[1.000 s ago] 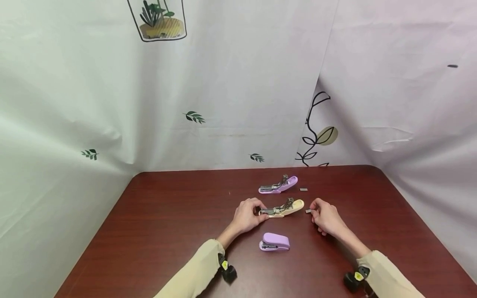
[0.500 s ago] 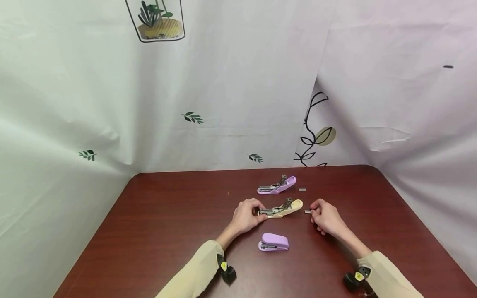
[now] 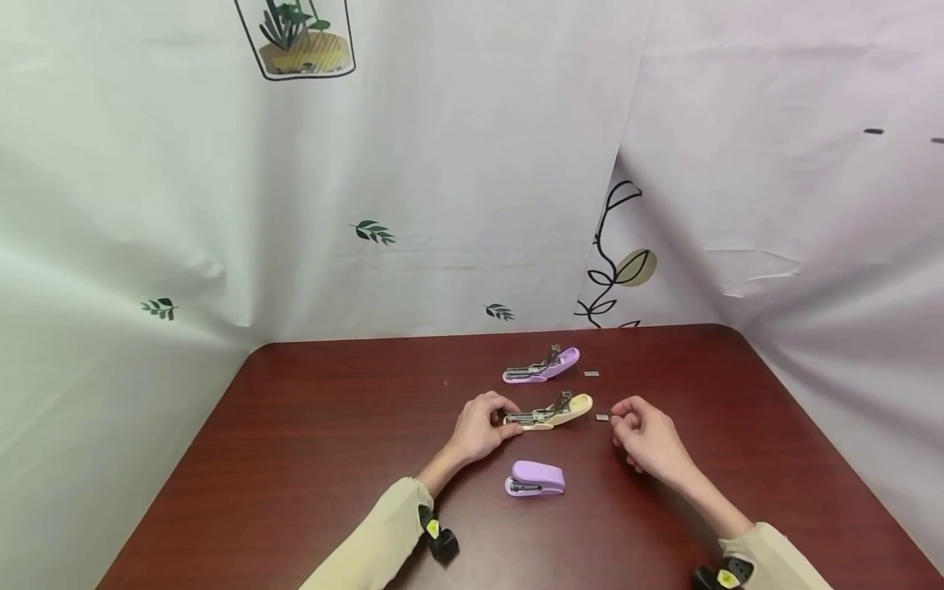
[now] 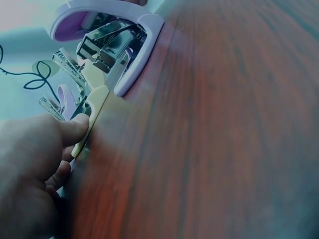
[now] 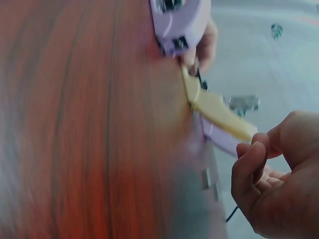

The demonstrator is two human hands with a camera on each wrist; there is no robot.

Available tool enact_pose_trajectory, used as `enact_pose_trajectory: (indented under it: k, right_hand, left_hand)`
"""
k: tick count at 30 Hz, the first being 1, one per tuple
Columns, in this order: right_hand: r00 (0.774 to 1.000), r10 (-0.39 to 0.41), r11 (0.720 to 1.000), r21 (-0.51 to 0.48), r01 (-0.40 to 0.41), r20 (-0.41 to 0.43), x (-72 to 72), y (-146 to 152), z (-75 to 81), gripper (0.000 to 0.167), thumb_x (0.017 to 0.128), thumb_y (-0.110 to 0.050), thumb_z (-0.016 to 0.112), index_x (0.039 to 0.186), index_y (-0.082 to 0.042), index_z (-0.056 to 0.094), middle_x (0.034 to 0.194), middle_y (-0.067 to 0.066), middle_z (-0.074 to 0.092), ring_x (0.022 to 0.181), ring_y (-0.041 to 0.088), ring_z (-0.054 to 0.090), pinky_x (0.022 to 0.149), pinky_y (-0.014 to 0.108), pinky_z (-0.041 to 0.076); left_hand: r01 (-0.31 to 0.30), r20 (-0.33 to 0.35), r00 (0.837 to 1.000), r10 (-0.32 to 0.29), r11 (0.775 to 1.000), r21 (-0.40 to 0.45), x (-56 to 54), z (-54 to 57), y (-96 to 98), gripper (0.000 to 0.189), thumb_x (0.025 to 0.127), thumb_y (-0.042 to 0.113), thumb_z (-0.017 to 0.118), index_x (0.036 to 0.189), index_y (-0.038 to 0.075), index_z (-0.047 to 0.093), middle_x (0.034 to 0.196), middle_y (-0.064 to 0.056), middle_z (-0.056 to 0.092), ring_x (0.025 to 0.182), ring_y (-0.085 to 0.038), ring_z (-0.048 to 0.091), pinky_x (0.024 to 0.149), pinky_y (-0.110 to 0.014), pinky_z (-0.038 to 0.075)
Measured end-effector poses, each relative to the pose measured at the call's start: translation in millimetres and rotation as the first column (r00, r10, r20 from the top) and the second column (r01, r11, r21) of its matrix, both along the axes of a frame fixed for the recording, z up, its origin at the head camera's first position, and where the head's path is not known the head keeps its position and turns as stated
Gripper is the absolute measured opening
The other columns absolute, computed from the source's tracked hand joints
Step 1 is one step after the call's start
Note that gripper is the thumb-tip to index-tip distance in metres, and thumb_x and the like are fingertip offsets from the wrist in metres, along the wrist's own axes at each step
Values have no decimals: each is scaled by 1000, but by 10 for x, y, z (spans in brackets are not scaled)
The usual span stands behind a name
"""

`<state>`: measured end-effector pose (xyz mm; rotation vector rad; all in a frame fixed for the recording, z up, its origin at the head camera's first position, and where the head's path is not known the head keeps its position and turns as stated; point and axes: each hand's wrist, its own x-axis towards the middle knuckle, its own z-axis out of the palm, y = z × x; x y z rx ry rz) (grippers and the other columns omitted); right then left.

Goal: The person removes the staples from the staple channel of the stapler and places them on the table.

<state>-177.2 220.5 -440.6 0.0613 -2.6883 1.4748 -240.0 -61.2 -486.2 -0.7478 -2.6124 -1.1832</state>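
Note:
My left hand (image 3: 476,429) pinches the left end of a pale yellow stapler (image 3: 574,408) between thumb and fingers. This stapler lies opened out on the table, its cover swung back to the right and its metal parts exposed. My right hand (image 3: 653,441) hovers just right of a small grey strip of staples (image 3: 602,418), its fingers loosely bent with nothing between them. That strip rests flat on the table by the cover end. In the left wrist view, the thumb (image 4: 76,128) presses the yellow base.
Behind lies a purple stapler (image 3: 566,361), also opened out, with another staple strip (image 3: 592,374) to its right. A closed purple stapler (image 3: 539,475) stands nearer me. The dark red table (image 3: 332,459) ends at a pale printed curtain (image 3: 442,164).
My right hand has let go of the staple strip, which now lies on the table, and drawn slightly away to the right. My left hand keeps its grip on the yellow stapler.

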Motion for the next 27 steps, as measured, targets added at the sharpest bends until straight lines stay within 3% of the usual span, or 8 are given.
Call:
enact_pose_trajectory:
  k: [4, 7, 9, 13, 16, 19, 23, 27]
  right_hand:
    - [997, 52, 999, 7, -52, -58, 78, -120, 23, 9, 92, 1, 61, 101, -1, 60, 65, 3, 58, 43, 15, 50, 39, 30, 43]
    - [978, 116, 992, 63, -106, -175, 142, -224, 21, 10, 88, 3, 65, 95, -4, 62, 64, -5, 54, 47, 7, 48, 44, 26, 42]
    - [950, 171, 983, 104, -148, -262, 190, -299, 31, 14, 86, 5, 67, 93, -6, 63, 66, -10, 53, 52, 4, 47, 48, 24, 42]
    - [860, 338, 940, 191, -284, -383, 252, -429, 44, 19, 82, 4, 73, 94, -8, 63, 74, -13, 56, 62, 1, 51, 53, 23, 44]
    - [792, 460, 885, 274, -375, -402, 273, -514, 24, 24, 81, -2, 77, 99, -8, 63, 84, -7, 58, 69, 4, 54, 57, 22, 46]
    - [748, 545, 832, 354, -428, -379, 297, -596, 4, 32, 80, -12, 82, 105, -12, 62, 94, -4, 56, 79, 8, 54, 66, 24, 47]
    - [729, 605, 781, 415, -467, -319, 317, -693, -1, 39, 80, -16, 83, 113, -18, 62, 103, -7, 53, 92, 10, 51, 79, 30, 48]
    - [721, 620, 765, 443, -468, -308, 313, -756, 23, 39, 81, -9, 82, 115, -16, 63, 106, -6, 54, 96, 11, 52, 82, 33, 49]
  left_hand:
    - [54, -19, 998, -53, 996, 74, -1, -11, -42, 22, 77, 10, 86, 96, 9, 75, 84, 0, 62, 72, -13, 52, 65, -25, 42]
    - [78, -6, 997, -78, 986, 146, 30, 13, -109, 22, 79, 4, 82, 99, 5, 74, 88, -4, 64, 73, -16, 56, 67, -28, 46]
    - [82, 9, 996, -85, 980, 180, 79, 66, -177, 20, 81, 0, 78, 100, 4, 73, 88, -3, 64, 73, -15, 57, 66, -29, 48]
    - [125, 17, 991, -131, 974, 190, 276, 191, -295, 22, 81, -6, 69, 101, 3, 71, 87, -4, 65, 71, -11, 57, 62, -28, 48]
    - [208, 30, 976, -215, 964, 166, 470, 211, -334, 31, 75, -10, 61, 103, 2, 70, 90, -6, 65, 74, -11, 57, 64, -27, 50]
    - [274, 73, 956, -286, 952, 134, 629, 176, -338, 39, 70, -9, 60, 106, 3, 69, 95, -6, 65, 81, -12, 58, 71, -27, 51]
    - [316, 71, 944, -323, 945, 88, 743, 120, -314, 40, 68, -5, 68, 107, 6, 67, 96, -2, 63, 85, -12, 57, 77, -24, 49]
    - [290, -2, 957, -290, 957, 19, 788, 88, -266, 35, 71, 7, 82, 103, 9, 68, 91, 4, 61, 84, -9, 55, 77, -22, 45]
